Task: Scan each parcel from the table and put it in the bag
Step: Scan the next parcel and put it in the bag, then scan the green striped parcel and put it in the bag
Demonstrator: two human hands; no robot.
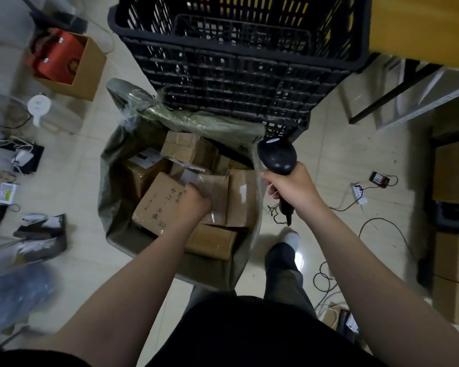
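The left hand (194,203) reaches down into the open grey-green bag (114,229) on the floor. Its fingers (188,188) are curled on the edge of a tape-wrapped parcel (216,196), though the fingertips are hidden behind the hand. That parcel stands among the cardboard boxes filling the bag, just beside a box with handwriting (153,205) and against another upright box (240,197).

The right hand (289,188) hovers over the bag's right rim. Its fingers are wrapped tight round the handle of a black scanner (277,154), whose head points away from the person.

A tall black plastic crate (236,62) stands right behind the bag, its lower edge touching the folded-over rim. A yellow desk (421,22) shows at the upper right. On the floor to the left are an open carton with something red inside (64,59) and a white jug (39,104). To the right lie loose cables (326,276), a power strip (358,192) and stacked cartons (453,176). The person's white shoe (292,238) stands near the bag.
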